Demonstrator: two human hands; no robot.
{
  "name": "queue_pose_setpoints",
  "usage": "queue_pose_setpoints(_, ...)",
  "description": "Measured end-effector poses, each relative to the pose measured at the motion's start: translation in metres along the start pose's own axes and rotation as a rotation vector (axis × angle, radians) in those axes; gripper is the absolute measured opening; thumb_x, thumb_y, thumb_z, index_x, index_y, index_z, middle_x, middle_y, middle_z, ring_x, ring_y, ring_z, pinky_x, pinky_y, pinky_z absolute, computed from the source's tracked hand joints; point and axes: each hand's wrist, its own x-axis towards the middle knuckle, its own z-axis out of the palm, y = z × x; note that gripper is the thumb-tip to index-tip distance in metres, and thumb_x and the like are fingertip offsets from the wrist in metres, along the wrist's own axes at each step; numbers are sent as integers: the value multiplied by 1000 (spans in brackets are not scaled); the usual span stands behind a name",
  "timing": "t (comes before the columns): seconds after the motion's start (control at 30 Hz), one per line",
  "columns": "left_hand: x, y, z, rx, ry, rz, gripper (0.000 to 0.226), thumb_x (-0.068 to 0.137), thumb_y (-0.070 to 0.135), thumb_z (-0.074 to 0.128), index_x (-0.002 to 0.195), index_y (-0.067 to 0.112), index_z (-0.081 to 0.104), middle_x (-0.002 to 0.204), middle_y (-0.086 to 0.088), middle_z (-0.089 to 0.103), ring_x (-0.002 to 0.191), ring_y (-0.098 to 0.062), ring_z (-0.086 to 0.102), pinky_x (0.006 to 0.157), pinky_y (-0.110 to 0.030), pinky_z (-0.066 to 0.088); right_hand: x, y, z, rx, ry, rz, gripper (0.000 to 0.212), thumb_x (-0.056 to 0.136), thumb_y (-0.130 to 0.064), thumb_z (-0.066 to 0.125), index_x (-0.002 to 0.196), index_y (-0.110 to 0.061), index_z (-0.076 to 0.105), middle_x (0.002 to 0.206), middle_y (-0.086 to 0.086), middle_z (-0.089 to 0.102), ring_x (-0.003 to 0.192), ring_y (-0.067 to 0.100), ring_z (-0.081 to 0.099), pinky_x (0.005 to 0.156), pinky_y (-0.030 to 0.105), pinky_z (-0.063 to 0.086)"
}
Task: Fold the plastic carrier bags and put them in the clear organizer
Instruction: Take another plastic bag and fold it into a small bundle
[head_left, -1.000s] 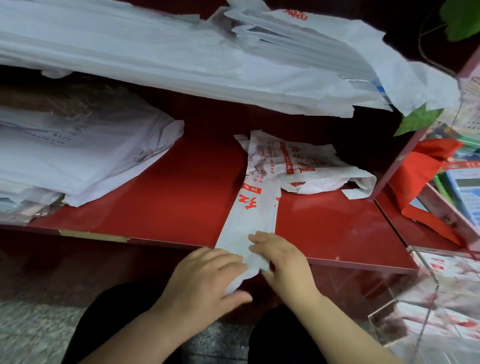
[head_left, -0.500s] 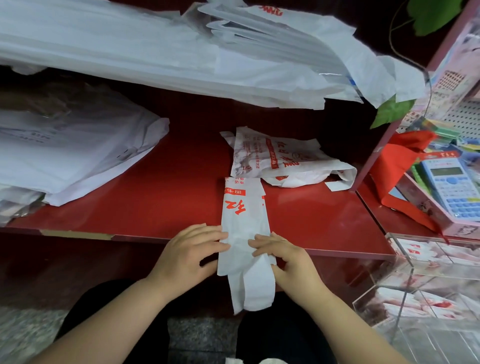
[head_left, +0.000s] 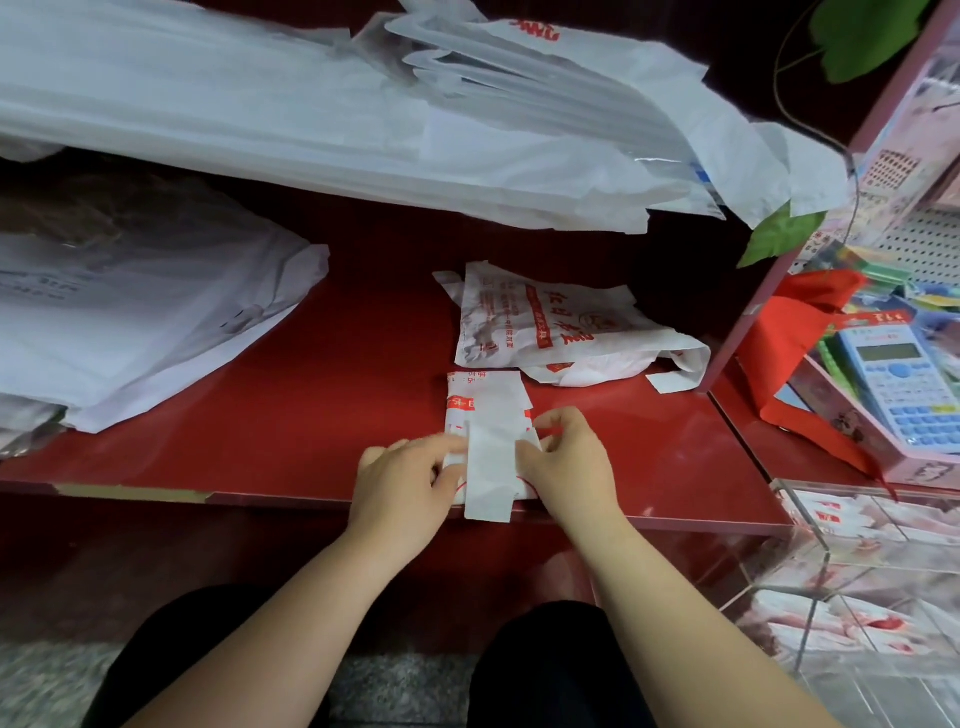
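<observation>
A white carrier bag with red print (head_left: 491, 431), folded into a narrow strip and doubled over on itself, lies at the front edge of the red shelf (head_left: 291, 415). My left hand (head_left: 408, 488) pinches its left side. My right hand (head_left: 569, 462) pinches its right side, fingers curled on the fold. Behind it lies a crumpled unfolded carrier bag (head_left: 561, 332) with red lettering. The clear organizer (head_left: 852, 587) stands at the lower right, with folded bags in its compartments.
A thick pile of white bags (head_left: 130, 312) fills the shelf's left part. More bags (head_left: 363, 114) hang over the shelf above. At the right are a red cloth bag (head_left: 795, 358), a blue calculator (head_left: 904, 379) and green leaves (head_left: 779, 234).
The long strip that hung over the shelf's edge has been folded up onto itself, making a shorter packet. Both hands moved up onto the shelf with it.
</observation>
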Motion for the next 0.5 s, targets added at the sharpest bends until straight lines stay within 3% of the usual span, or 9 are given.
queue_pose_setpoints(0.07,5,2,0,203,-98,80,31,96,15,37,113,31,57,79,14,43,93,-10,49,72,-23,17,0,0,1,-59,-2,-19,21,84,-13,55,104,-13,49,63,-7,48,68,17,48,51,20,33)
queue_pose_setpoints(0.17,14,9,-3,386,-228,99,33,94,13,32,122,23,45,97,6,52,103,-16,47,78,-26,21,3,-1,1,-106,-8,-6,25,85,-15,55,109,-13,50,66,-7,49,72,17,50,52,26,32)
queue_pose_setpoints(0.27,27,19,-11,379,-337,33,47,92,15,36,136,29,29,106,-1,60,104,-23,49,82,-26,24,6,-2,-1,-143,-30,-5,26,84,-15,56,109,-12,51,66,-10,46,75,16,49,58,26,28)
queue_pose_setpoints(0.33,31,21,-11,386,-385,-20,55,93,19,36,144,34,21,128,0,55,114,-22,46,88,-24,25,6,-1,-1,-138,-36,-9,25,83,-15,56,108,-12,52,66,-10,45,75,15,48,58,25,28)
queue_pose_setpoints(0.4,31,22,-11,394,-395,-38,52,94,21,35,144,34,25,141,2,45,121,-21,42,94,-22,25,4,0,-1,-119,-33,-25,23,83,-14,57,105,-12,54,65,-9,45,70,14,47,56,26,30)
queue_pose_setpoints(0.5,24,15,-7,390,-350,11,49,94,22,36,142,33,32,138,5,47,122,-15,41,95,-23,23,-2,3,-2,-80,-34,-85,16,82,-9,59,98,-10,60,61,-9,44,56,5,42,52,12,32)
